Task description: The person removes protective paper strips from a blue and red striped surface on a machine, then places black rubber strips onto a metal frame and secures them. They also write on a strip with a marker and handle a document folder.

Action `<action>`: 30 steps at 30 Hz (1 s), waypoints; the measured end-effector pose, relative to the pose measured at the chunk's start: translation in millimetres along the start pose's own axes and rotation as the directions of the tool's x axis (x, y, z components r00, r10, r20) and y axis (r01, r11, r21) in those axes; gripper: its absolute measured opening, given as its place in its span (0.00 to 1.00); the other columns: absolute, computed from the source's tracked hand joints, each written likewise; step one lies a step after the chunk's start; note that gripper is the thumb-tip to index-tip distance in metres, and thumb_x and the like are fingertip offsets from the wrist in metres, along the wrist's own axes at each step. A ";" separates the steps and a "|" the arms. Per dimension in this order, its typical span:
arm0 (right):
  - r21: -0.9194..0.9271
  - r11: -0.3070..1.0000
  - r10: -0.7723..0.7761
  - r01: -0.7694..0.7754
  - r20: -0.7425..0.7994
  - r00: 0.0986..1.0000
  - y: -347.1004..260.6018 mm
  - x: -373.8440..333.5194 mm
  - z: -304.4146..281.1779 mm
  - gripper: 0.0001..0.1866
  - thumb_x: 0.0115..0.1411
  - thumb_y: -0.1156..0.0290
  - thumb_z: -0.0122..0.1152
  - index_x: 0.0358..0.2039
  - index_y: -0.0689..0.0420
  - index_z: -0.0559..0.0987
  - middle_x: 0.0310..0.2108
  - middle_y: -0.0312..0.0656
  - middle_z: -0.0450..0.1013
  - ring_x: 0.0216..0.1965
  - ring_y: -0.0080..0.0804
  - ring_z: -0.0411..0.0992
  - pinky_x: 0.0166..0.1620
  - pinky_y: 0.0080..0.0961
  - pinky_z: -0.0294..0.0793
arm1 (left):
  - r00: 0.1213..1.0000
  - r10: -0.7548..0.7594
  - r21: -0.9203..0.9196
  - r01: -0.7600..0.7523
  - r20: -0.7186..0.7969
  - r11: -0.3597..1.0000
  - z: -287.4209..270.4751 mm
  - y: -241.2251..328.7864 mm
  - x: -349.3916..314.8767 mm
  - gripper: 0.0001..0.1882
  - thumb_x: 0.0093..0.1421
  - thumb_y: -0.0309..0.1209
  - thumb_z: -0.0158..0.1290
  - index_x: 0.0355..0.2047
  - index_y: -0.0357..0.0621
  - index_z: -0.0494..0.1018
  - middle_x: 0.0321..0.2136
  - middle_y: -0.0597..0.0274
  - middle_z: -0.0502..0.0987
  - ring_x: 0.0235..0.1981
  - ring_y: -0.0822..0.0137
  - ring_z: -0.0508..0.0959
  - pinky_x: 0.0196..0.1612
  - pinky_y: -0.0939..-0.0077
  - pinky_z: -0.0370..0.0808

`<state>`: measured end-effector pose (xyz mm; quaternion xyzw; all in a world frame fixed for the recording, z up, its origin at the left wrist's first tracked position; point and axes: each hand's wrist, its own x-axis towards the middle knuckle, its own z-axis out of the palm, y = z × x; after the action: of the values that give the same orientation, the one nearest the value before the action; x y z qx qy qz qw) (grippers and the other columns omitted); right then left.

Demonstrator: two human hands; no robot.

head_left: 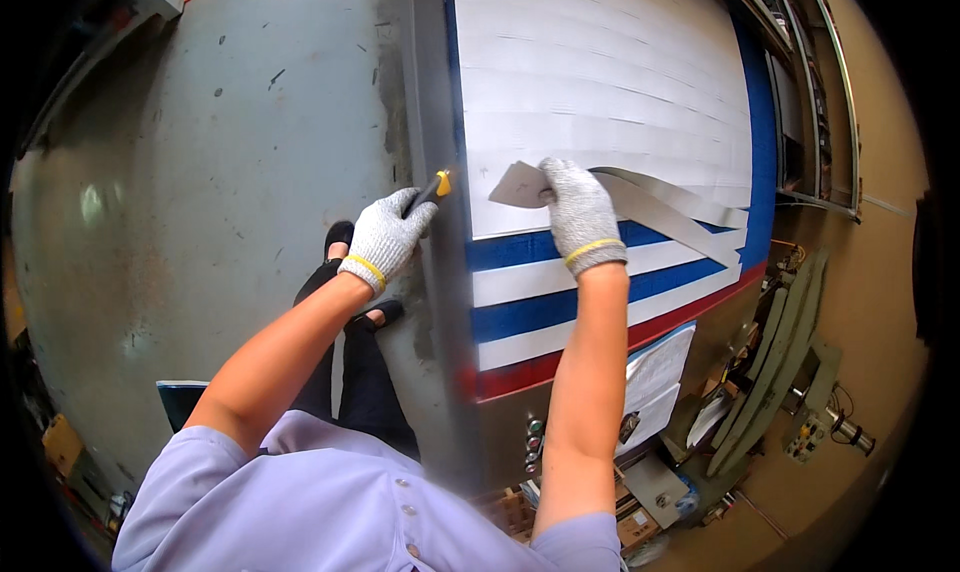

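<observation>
My left hand (pixel 388 237), in a pale knit glove with a yellow cuff band, is closed around a black-and-yellow utility knife (pixel 442 183) beside the table's left metal edge. Over the table, my right hand (pixel 583 212), gloved alike, grips a long grey-white strip (pixel 665 207) near one end. That end sticks out left of the fingers, while the rest curls away to the right and rests on the table. Beneath lies a large white sheet (pixel 610 82) with rows of fine slits. Separate white strips (pixel 520 280) lie on the blue table surface (pixel 520 321) nearer me.
A red band (pixel 660 321) runs along the table's near edge. Below it are a panel of push buttons (pixel 534 442) and hanging papers (pixel 658 382). Grey floor (pixel 270 142) stretches left. Machine parts (pixel 770 372) and a metal frame (pixel 820 102) stand at the right.
</observation>
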<state>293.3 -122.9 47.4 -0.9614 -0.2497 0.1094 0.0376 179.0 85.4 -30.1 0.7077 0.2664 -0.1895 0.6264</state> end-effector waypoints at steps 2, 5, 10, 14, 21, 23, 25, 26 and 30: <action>0.005 1.000 -0.009 0.009 0.094 0.995 -3.9 15.6 10.8 0.21 0.59 0.79 0.49 0.52 0.53 0.75 0.45 0.49 0.75 0.47 0.45 0.73 0.54 0.39 0.72 | 0.995 0.096 0.114 -0.093 -0.021 0.989 -0.2 1.4 1.4 0.18 0.62 0.35 0.54 0.50 0.38 0.74 0.21 0.64 0.75 0.19 0.78 0.73 0.24 0.78 0.74; 0.038 0.999 -0.008 0.003 0.122 0.992 -7.6 26.5 16.3 0.20 0.58 0.80 0.51 0.51 0.51 0.75 0.43 0.47 0.75 0.46 0.44 0.73 0.53 0.38 0.72 | 0.949 0.305 0.322 -0.315 0.084 0.893 -4.0 19.2 -8.4 0.19 0.60 0.35 0.56 0.49 0.41 0.74 0.29 0.55 0.80 0.26 0.61 0.80 0.35 0.70 0.77; 0.112 0.984 0.106 -0.135 0.239 0.965 -10.1 20.0 -21.8 0.12 0.54 0.81 0.56 0.38 0.55 0.80 0.48 0.47 0.73 0.48 0.44 0.73 0.51 0.36 0.74 | 0.797 0.587 0.436 -0.583 0.144 0.685 -17.8 16.6 -1.9 0.18 0.60 0.34 0.55 0.49 0.41 0.74 0.30 0.54 0.81 0.28 0.61 0.81 0.36 0.70 0.78; 0.678 0.685 0.370 -0.268 -0.006 0.929 21.1 -50.7 -111.6 0.06 0.57 0.80 0.53 0.34 0.62 0.77 0.50 0.51 0.72 0.49 0.41 0.74 0.47 0.32 0.80 | 0.985 0.169 0.127 -0.165 -0.022 0.978 -43.1 28.7 32.3 0.17 0.62 0.33 0.54 0.49 0.39 0.75 0.20 0.65 0.74 0.19 0.80 0.73 0.25 0.80 0.75; 0.213 0.962 0.200 -0.172 -0.118 0.973 -13.8 43.6 -108.3 0.13 0.62 0.81 0.49 0.45 0.59 0.77 0.38 0.48 0.77 0.45 0.38 0.76 0.49 0.36 0.77 | 1.000 -0.031 -0.038 0.031 -0.004 0.999 -51.9 71.8 85.5 0.17 0.63 0.37 0.52 0.45 0.37 0.75 0.20 0.64 0.74 0.17 0.78 0.72 0.22 0.81 0.72; 0.247 0.945 0.211 -0.213 0.035 0.977 -16.8 91.6 -59.8 0.25 0.61 0.80 0.53 0.58 0.49 0.72 0.44 0.50 0.76 0.46 0.41 0.75 0.52 0.34 0.75 | 1.000 0.001 0.058 -0.001 0.008 0.998 -54.2 75.6 92.7 0.18 0.63 0.37 0.52 0.48 0.38 0.75 0.21 0.62 0.76 0.18 0.76 0.73 0.23 0.79 0.74; 0.139 0.979 0.125 -0.151 0.181 0.976 -18.1 123.0 -33.2 0.30 0.61 0.81 0.50 0.63 0.44 0.66 0.47 0.53 0.73 0.50 0.47 0.72 0.58 0.37 0.70 | 0.996 0.094 0.196 -0.093 0.007 0.976 -54.1 71.8 94.7 0.18 0.63 0.37 0.53 0.49 0.38 0.74 0.21 0.61 0.76 0.19 0.75 0.74 0.25 0.78 0.75; 0.123 0.983 0.112 -0.139 0.204 0.972 -18.0 132.2 -21.2 0.29 0.60 0.80 0.51 0.62 0.45 0.67 0.48 0.53 0.73 0.50 0.46 0.72 0.58 0.37 0.70 | 0.986 0.167 0.271 -0.161 0.004 0.949 -55.5 74.8 93.1 0.19 0.62 0.37 0.54 0.50 0.40 0.74 0.23 0.57 0.76 0.21 0.73 0.75 0.28 0.75 0.76; 0.007 0.996 0.079 -0.084 0.263 0.962 -14.7 146.0 -11.5 0.21 0.57 0.78 0.54 0.53 0.51 0.74 0.53 0.52 0.70 0.52 0.47 0.71 0.57 0.37 0.71 | 0.942 0.286 0.299 -0.327 0.173 0.896 -62.9 85.8 85.0 0.18 0.61 0.34 0.56 0.50 0.43 0.74 0.33 0.47 0.80 0.33 0.55 0.81 0.41 0.67 0.77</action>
<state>413.3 -39.0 32.4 -0.9475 -0.2117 0.2396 0.0084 294.4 153.1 -4.8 0.8207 0.0771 -0.1730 0.5390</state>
